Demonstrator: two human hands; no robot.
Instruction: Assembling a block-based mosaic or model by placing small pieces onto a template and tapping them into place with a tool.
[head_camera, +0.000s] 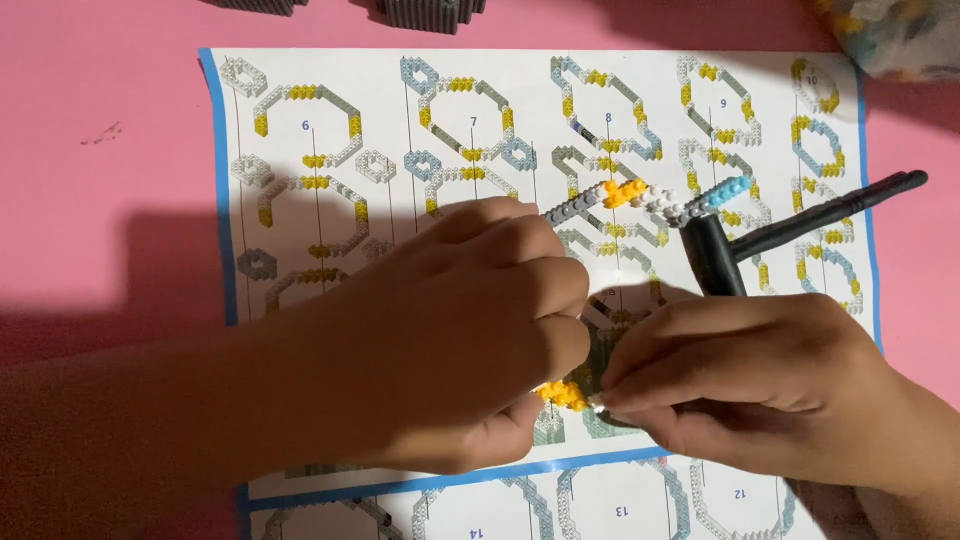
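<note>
Over on the far left it's just bare pink tabletop (100, 200), with a shadow falling across the lower part. Next comes the instruction sheet (300, 200), a white page with a blue border, covered in little diagrams of grey, yellow and pale blue brick chains. A second sheet (620, 505) peeks out along the bottom edge.

Your left hand (470, 330) sits over the middle of the sheet, fingers curled in tight. The top fingers pinch the near end of a thin strip of tiny bricks (650, 198), which runs off to the right, grey then white, with an orange-yellow bit and a pale blue tip. So that hand is closed on the strip.

Down between your 2 hands there's a small yellow brick cluster (562, 394) sitting on a greyish piece. Both sets of fingertips are right at it, touching or close enough that I can't tell which.

Your right hand (750, 385) is curled too, fingers pinched together toward that yellow cluster. A black tool (800, 222) with a long thin handle sticks up out of the top of it and angles away to the upper right, so it looks tucked into the grip.

Top right corner has a blurry bag of mixed bricks (900, 35), and 2 dark grey ribbed blocks (430, 12) poke in along the top edge.
</note>
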